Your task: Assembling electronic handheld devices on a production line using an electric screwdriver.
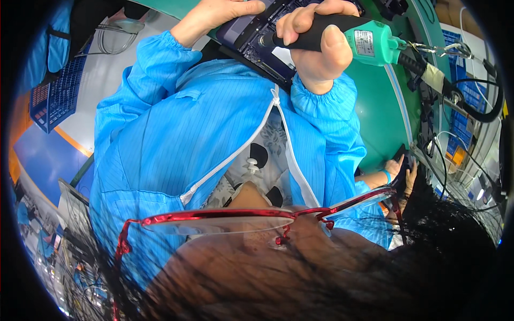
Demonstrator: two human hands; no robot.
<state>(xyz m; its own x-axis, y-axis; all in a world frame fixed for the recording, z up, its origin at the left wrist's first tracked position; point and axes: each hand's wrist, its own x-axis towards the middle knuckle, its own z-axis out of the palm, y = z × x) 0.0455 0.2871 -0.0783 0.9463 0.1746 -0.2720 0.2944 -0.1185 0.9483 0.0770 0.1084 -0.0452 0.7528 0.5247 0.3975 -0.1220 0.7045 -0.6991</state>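
Observation:
My right hand (324, 51) is closed around the black grip of an electric screwdriver (369, 43) with a green rear end. The tool lies slantwise, its front end pointing left over an opened dark device (241, 32) that looks like a laptop chassis with its inner parts exposed. Whether the bit touches a screw is too small to tell. At the device's upper left edge rests my left hand (217, 13), thumb stretched out; its other fingers are mostly cut off by the picture's top. A metal clip and a black cable run from the screwdriver's rear.
The green bench top (369, 107) extends to the right. Another person's hands (399, 168) hold a dark object there. Cables and blue bins (460, 128) crowd the right rim. On the left stands a blue crate (56, 99) beside coiled wire (115, 40).

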